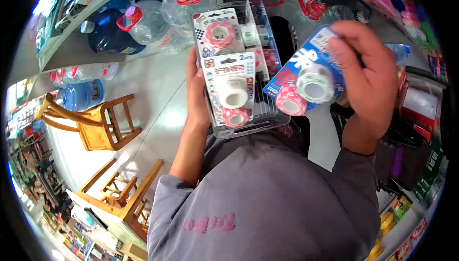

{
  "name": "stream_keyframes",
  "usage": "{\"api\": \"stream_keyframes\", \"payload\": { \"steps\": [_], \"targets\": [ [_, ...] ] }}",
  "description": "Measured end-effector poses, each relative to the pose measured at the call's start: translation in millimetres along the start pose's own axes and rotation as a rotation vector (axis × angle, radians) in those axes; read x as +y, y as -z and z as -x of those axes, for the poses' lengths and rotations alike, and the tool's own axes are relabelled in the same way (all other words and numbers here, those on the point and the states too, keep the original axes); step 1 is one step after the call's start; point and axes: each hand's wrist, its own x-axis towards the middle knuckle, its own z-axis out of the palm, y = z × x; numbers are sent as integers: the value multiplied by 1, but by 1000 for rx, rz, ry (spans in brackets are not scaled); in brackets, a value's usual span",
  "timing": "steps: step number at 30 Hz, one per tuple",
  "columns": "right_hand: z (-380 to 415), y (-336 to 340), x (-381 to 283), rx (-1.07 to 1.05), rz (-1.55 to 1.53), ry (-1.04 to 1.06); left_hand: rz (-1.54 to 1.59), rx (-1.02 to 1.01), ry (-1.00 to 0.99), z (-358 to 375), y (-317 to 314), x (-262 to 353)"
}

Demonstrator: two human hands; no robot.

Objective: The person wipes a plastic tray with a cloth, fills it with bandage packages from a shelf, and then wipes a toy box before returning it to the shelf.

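Note:
My left hand (195, 101) is closed around the left side of a clear plastic tray (248, 128), held in front of my body. Inside lie several carded packs of bandage tape rolls. The front pack (224, 72) is white, with one white roll and one pink checked roll; behind it another white pack (216, 19) shows a pink roll. Just right of the tray, my right hand (366, 70) pinches the upper edge of a blue bandage tape pack (306, 53). That pack is tilted and carries a pale green-white roll and a pink checked roll. It overlaps the tray's right edge in view.
Large plastic bottles (150, 22) with red handles stand along the shelf ahead. A wooden chair (98, 125) and a wooden stool (122, 189) are on the tiled floor at left. Goods crowd the right side, near a dark bag (404, 160).

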Motion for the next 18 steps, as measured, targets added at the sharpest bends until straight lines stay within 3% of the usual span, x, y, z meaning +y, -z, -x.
{"api": "stream_keyframes", "payload": {
  "steps": [9,15,18],
  "targets": [
    [-12,-41,9,-178,130,47,-198,45,-42,2,9,-10],
    [-23,-63,24,-212,2,129,-175,4,-53,3,9,-9],
    [-27,-65,30,-395,-57,50,-171,-23,-34,2,11,-7]
  ]
}}
